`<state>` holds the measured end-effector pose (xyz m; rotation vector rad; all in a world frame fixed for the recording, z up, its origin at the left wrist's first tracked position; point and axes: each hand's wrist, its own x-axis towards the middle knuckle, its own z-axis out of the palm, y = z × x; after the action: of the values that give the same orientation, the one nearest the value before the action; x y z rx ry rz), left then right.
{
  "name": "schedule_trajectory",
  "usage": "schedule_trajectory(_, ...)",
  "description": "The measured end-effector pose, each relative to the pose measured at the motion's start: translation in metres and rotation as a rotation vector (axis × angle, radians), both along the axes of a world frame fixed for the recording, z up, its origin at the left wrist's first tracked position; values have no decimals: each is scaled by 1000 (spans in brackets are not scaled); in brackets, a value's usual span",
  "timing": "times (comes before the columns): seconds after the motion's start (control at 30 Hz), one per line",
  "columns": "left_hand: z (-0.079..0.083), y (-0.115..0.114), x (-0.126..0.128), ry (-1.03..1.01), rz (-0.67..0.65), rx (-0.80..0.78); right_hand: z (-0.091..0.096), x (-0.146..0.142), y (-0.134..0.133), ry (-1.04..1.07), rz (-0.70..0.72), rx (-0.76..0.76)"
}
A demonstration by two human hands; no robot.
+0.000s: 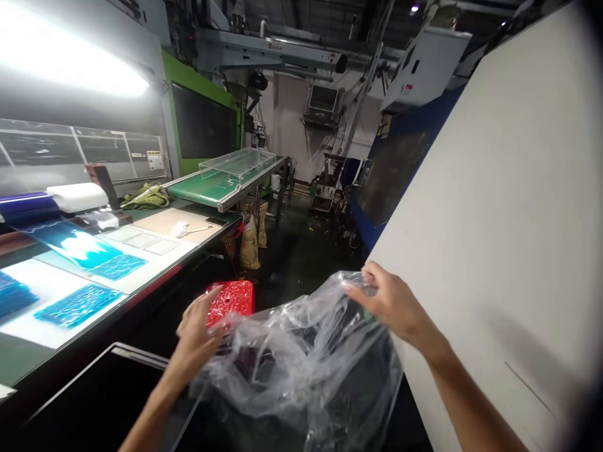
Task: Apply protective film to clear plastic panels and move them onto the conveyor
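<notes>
A large clear plastic bag (306, 364) hangs crumpled in front of me, its upper edge stretched between both sides. My right hand (389, 304) pinches that edge at the upper right, thumb and fingers pressed together on the film. At the bag's left end is my left hand (200, 326), its fingers spread and its thumb beside the film. Just behind the left hand stands a red plastic stool (233, 298), partly covered by the fingers and the bag. Through the film, dark shapes show that I cannot make out.
On the left, a worktable carries blue film-covered sheets (78, 306), a film roll (28, 204) and a white roll (78, 196). Behind it runs a green conveyor (207, 188) with a clear cover. A pale panel (509, 207) closes off the right. Sacks (249, 245) stand under the conveyor.
</notes>
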<state>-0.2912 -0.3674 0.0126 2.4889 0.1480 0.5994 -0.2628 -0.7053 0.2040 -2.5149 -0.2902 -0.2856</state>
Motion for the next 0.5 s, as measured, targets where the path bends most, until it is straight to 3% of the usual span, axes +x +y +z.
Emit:
schedule_trajectory(0.1,31,-97,22,-64,-279,-14,20,-31,38,-103,98,-183)
schedule_trajectory(0.13,37,-125,29,-16,-460,-51,27,-39,41,-91,136,-186)
schedule_trajectory(0.17,41,-148,38,11,-519,-54,33,-47,38,-78,165,-175)
schedule_trajectory(0.23,43,-177,60,62,-550,-69,40,-62,17,-105,132,-156)
schedule_trajectory(0.3,44,-181,85,116,-467,-102,31,-74,-21,-188,-78,-221)
schedule_trajectory(0.33,47,-176,97,127,-411,-118,19,-78,-42,-229,-240,-282)
schedule_trajectory(0.4,61,-160,114,112,-307,-143,-21,-82,-81,-63,-543,-386)
schedule_trajectory(0.5,99,-139,124,28,-225,-162,-102,-75,-106,372,-658,-238)
